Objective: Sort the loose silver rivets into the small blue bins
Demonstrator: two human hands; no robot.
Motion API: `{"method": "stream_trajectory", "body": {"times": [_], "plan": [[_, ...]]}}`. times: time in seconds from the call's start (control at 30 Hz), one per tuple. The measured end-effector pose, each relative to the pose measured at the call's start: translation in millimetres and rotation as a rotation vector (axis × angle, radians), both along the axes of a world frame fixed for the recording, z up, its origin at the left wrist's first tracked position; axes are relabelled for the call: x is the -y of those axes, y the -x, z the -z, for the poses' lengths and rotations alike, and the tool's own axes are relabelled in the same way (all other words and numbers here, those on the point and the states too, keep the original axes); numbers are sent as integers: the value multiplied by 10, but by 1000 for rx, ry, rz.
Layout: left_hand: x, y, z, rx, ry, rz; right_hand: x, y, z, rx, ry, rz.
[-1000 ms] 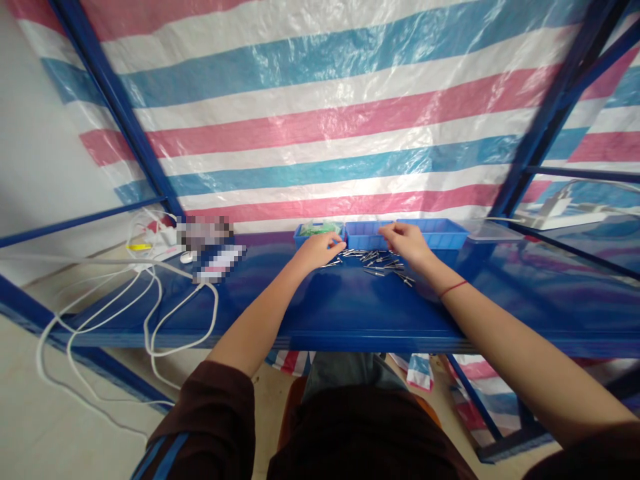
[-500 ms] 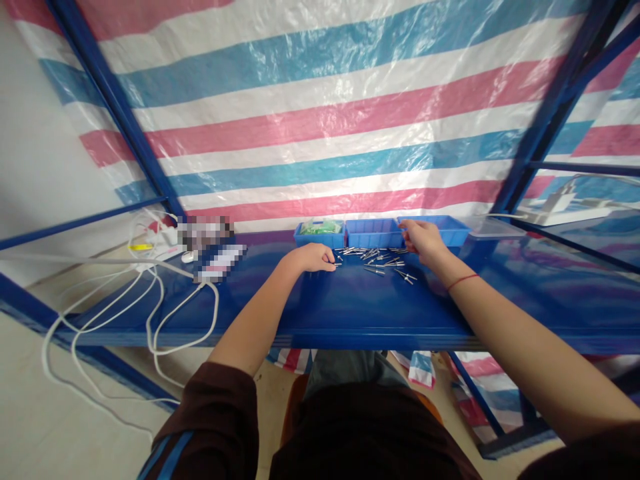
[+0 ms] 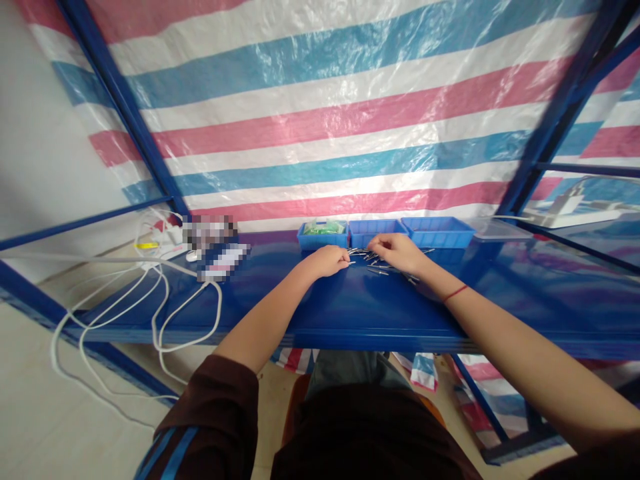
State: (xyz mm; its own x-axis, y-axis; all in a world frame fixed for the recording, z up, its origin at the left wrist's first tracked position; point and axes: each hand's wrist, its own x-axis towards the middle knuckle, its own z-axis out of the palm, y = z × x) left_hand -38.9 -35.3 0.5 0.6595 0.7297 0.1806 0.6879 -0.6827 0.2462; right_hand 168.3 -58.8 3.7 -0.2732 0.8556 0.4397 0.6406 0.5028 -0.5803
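Observation:
Several thin metal rivets (image 3: pixel 379 270) lie scattered on the blue shelf (image 3: pixel 350 307), in front of three blue bins. My left hand (image 3: pixel 331 261) rests at the left edge of the pile, fingers closed on a rivet whose pale tip sticks out by the fingertips. Over the middle of the pile is my right hand (image 3: pixel 393 251), its fingers pinched together and pointing left; whatever they hold is too small to make out. Part of the pile is hidden under this hand.
The left bin (image 3: pixel 323 243) holds a green packet; the middle bin (image 3: pixel 360 235) and right bin (image 3: pixel 440 235) stand beside it. A clear lid (image 3: pixel 501 229) lies at the right. White cables (image 3: pixel 159 320) loop over the shelf's left end.
My right hand has moved left and down from the front of the right and middle bins onto the rivets. My left hand has shifted slightly right in the view.

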Motion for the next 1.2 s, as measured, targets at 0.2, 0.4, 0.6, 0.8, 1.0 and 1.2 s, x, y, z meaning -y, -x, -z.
{"method": "stream_trajectory", "body": {"times": [0.2,0.4,0.6,0.8,1.0,1.2], "plan": [[6,-66,86,98,-86,47,1,58,65,47,12,-103],[101,-141,19,233,-123,73,21,68,48,41,-46,-128],[110,-174,5,525,-32,22,-12,57,68,33,-28,-132],[111,-230,10,767,30,-70,-5,78,85,-65,52,-186],[131,-252,-15,881,59,-30,29,102,60,-191,152,-246],[96,-244,-2,891,96,7,82,112,-27,-265,104,-165]]}}
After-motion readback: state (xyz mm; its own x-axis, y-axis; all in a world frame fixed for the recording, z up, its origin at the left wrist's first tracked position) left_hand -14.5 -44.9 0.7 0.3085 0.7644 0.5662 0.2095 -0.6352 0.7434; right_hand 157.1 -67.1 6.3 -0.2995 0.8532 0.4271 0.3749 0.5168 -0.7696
